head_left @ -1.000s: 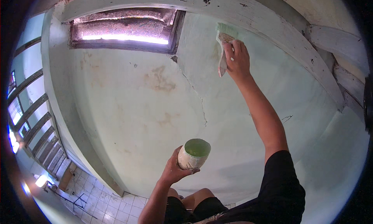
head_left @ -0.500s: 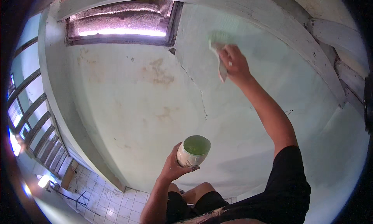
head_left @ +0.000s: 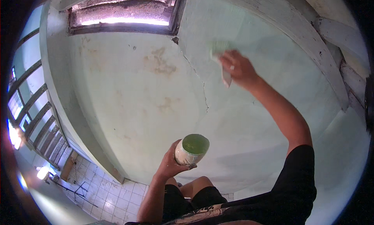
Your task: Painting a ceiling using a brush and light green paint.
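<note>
My right hand (head_left: 239, 68) grips a paintbrush (head_left: 226, 77) by its pale handle. Its bristles, coated light green and smeared by motion, lie against the pale green wall (head_left: 140, 119), right of a long crack. Low in front of me, my left hand (head_left: 171, 162) is wrapped round a white container (head_left: 186, 156), smudged on the outside and tilted a little. Light green paint (head_left: 194, 145) shows inside its open top.
A dark-framed window (head_left: 120, 28) sits in the wall at upper left. Brown stains (head_left: 161, 61) mark the plaster. White beams (head_left: 304, 41) cross at upper right. At lower left are wooden slats (head_left: 35, 102), a tiled floor (head_left: 111, 195) and a lit lamp on a stand (head_left: 43, 172).
My right hand has moved slightly right and down with the paintbrush along the wall. The whole view has shifted a little; my left hand keeps its hold on the container.
</note>
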A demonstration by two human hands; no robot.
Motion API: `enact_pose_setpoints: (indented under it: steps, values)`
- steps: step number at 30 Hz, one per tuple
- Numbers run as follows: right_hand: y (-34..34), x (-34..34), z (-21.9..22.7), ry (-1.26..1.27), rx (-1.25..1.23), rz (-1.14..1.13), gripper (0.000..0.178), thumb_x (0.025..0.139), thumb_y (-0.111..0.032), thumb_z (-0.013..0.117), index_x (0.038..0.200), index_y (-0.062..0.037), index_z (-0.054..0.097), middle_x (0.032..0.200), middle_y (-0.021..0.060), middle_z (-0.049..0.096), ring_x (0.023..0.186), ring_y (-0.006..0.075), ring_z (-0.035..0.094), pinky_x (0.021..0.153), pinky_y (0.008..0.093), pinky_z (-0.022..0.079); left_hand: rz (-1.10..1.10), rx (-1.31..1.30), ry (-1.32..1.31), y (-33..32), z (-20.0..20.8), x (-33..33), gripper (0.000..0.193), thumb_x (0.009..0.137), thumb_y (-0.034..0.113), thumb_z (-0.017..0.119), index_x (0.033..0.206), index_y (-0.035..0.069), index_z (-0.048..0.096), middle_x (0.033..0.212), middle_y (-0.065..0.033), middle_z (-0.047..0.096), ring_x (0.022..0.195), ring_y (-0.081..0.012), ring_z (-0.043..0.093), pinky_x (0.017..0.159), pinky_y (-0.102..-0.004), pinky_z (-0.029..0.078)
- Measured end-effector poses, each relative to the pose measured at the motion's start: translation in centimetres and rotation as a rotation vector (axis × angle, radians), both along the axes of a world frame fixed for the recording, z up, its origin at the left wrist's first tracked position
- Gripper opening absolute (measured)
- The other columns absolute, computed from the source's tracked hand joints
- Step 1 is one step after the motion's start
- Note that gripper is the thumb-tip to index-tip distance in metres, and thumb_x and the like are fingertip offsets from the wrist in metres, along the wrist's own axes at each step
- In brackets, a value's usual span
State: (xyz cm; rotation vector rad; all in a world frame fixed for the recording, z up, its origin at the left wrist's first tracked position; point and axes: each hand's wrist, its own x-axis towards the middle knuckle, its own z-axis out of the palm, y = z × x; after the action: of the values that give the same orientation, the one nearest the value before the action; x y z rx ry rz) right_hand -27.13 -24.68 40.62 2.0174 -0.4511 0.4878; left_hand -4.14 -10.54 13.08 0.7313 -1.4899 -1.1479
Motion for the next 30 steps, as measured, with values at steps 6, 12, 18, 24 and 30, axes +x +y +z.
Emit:
enact_pose_setpoints:
  steps: [6,12,18,24,30]
  values:
    - [-1.5,-0.8,0.9,-0.215,0.455,-0.166,0.032,0.08,-0.035,0.064,0.093,-0.0049,0.061,0.092,0.0133,0.064,0.086,0.0308,0.061,0.07,0.0398,0.05,0.008,0.0,-0.006,-0.2,-0.6,-0.1,0.092,0.055,0.023,0.089,0.13,0.002,0.04,0.118,-0.0132,0.056,0.109,-0.0226,0.056,0.094,-0.0357,0.045]
    - [-3.0,-0.3,12.0,-0.275,0.093,-0.219,0.032,0.083,-0.037,0.062,0.092,-0.0061,0.064,0.091,0.0122,0.066,0.08,0.0308,0.063,0.07,0.0409,0.05,0.019,-0.025,0.01,-1.0,-1.5,-1.0,0.091,0.054,0.024,0.089,0.129,0.003,0.042,0.117,-0.0125,0.057,0.109,-0.0224,0.056,0.093,-0.0363,0.044]
    - [-3.4,-1.7,4.2,-0.063,-0.224,-0.026,0.03,0.073,-0.022,0.07,0.099,-0.0083,0.061,0.103,0.0084,0.063,0.09,0.0268,0.062,0.069,0.0365,0.053,0.005,0.016,0.001,-0.9,-1.2,-1.3,0.092,0.054,0.022,0.089,0.13,0.002,0.041,0.118,-0.013,0.056,0.11,-0.022,0.055,0.094,-0.0363,0.044]
    - [-1.4,-1.6,-9.7,0.028,0.421,-0.113,0.028,0.075,-0.008,0.064,0.103,-0.009,0.061,0.1,0.0082,0.062,0.089,0.0294,0.062,0.075,0.0399,0.053,0.044,-0.018,-0.009,0.0,-0.9,-0.4,0.093,0.054,0.021,0.089,0.13,0.002,0.04,0.118,-0.0125,0.056,0.11,-0.022,0.055,0.094,-0.0365,0.044]
    - [-4.8,-1.8,2.9,-0.363,0.534,-0.249,0.045,0.081,-0.046,0.063,0.096,-0.0038,0.06,0.086,0.0174,0.065,0.081,0.0336,0.062,0.073,0.0423,0.049,0.081,-0.008,-0.035,-0.1,-1.5,-0.6,0.095,0.053,0.019,0.089,0.131,0.002,0.039,0.118,-0.0124,0.056,0.11,-0.0215,0.055,0.095,-0.0358,0.044]
